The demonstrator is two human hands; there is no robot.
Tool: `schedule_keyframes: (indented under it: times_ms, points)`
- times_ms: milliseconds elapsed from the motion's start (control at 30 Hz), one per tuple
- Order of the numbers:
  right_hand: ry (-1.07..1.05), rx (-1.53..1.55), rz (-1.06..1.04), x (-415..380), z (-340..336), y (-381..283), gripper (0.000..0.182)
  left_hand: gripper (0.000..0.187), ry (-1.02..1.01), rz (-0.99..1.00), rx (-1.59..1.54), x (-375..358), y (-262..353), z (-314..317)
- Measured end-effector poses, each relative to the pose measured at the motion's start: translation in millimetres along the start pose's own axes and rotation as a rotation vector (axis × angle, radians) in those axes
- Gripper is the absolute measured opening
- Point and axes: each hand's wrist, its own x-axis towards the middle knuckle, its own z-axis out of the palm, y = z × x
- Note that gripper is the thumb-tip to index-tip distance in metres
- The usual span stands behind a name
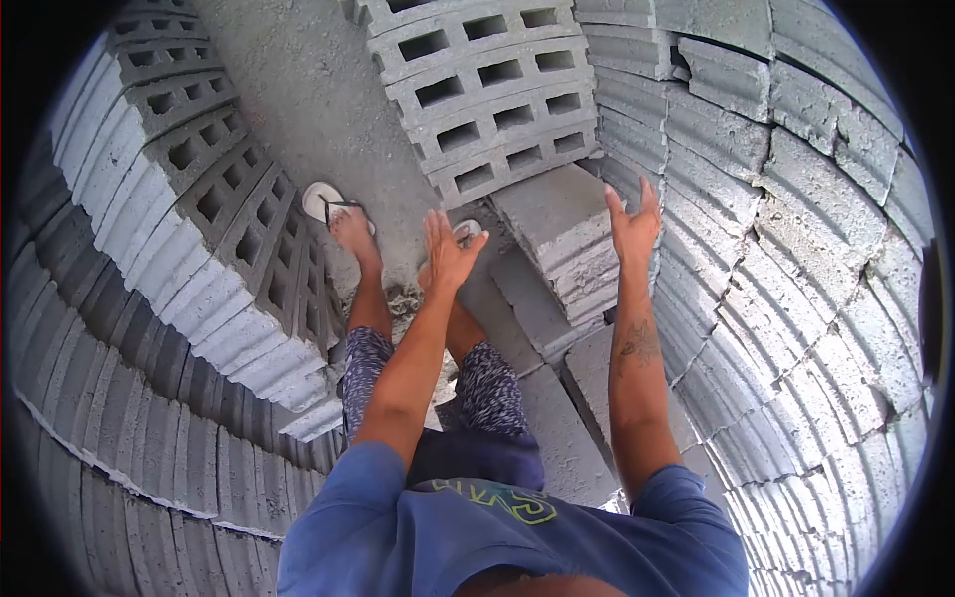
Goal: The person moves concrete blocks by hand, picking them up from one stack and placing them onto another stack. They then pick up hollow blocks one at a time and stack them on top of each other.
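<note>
Both arms reach forward, the palms facing one another with a wide gap between them. My left hand (pixel 455 254) is held over my lower leg and flip-flop, fingers stretched out and thumb apart, with nothing in it. My right hand (pixel 634 227) has its fingers and thumb spread and also holds nothing; it overlaps the right edge of a grey concrete block (pixel 557 214) in this view. That block lies on top of a short pile. Directly beyond it rises a stack of hollow concrete blocks (pixel 497 95), their rectangular holes facing up.
On the left runs a long row of stacked hollow blocks (pixel 199 189). A tall wall of stacked blocks (pixel 776 249) stands close along my right side. Bare dusty ground (pixel 298 80) stretches ahead between the stacks. Loose rubble (pixel 403 300) lies near my feet, which wear flip-flops (pixel 323 202).
</note>
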Motion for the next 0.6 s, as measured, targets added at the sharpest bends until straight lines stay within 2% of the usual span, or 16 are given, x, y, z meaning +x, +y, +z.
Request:
schedule_keyframes:
  times_ms: [33,67,100,133,200,233,300,333,400,433,467,533,567,600]
  points:
    - [0.001,-0.001,0.004,-4.1,-8.8,14.2,0.070,0.074,-0.006,0.044,0.025,-8.1,-3.2,-3.9]
    - [-0.156,0.061,0.199,-10.4,-14.8,26.4,0.070,0.074,-0.008,0.047,0.026,-21.8,-7.2,-10.1]
    - [-0.309,0.128,0.394,-16.4,-15.6,39.3,0.072,0.072,-0.123,0.079,0.063,-39.7,-13.0,-19.4]
    - [-0.302,0.131,0.399,-17.9,-9.7,51.9,0.072,0.069,-0.240,0.111,0.101,-57.5,-17.8,-28.5]
    - [-0.453,0.172,0.340,-8.8,14.0,73.4,0.081,0.060,-0.428,0.102,0.125,-87.6,-25.7,-42.9]
    - [-0.556,0.086,0.433,2.3,15.6,67.0,0.087,0.060,-0.437,0.113,0.134,-94.8,-20.9,-49.4]
    - [-0.655,0.081,0.519,19.0,37.4,73.1,0.092,0.056,-0.651,0.053,0.134,-99.8,-9.9,-55.4]
    - [-0.641,0.088,0.523,29.7,44.8,72.6,0.092,0.056,-0.649,0.068,0.140,-94.2,-4.8,-47.7]
    - [-0.600,-0.015,0.570,17.8,47.7,72.9,0.090,0.060,-0.635,-0.066,-0.114,-103.4,0.3,-35.4]
    - [-0.610,-0.022,0.589,4.7,37.5,64.7,0.090,0.066,-0.632,-0.004,-0.091,-107.1,1.1,-27.5]
    - [-0.653,-0.026,0.522,0.6,29.1,52.8,0.088,0.066,-0.634,-0.002,-0.095,-114.6,8.0,-17.9]
    - [-0.698,-0.066,0.376,-23.6,20.2,26.9,0.083,0.074,-0.502,-0.153,-0.369,-131.8,27.7,0.7]
    - [-0.695,-0.097,0.301,-42.0,19.7,13.7,0.080,0.074,-0.503,-0.150,-0.370,-133.8,39.1,4.5]
    - [-0.683,-0.039,0.303,-60.0,17.6,0.1,0.075,0.077,-0.400,-0.343,-0.383,-132.7,54.1,3.6]
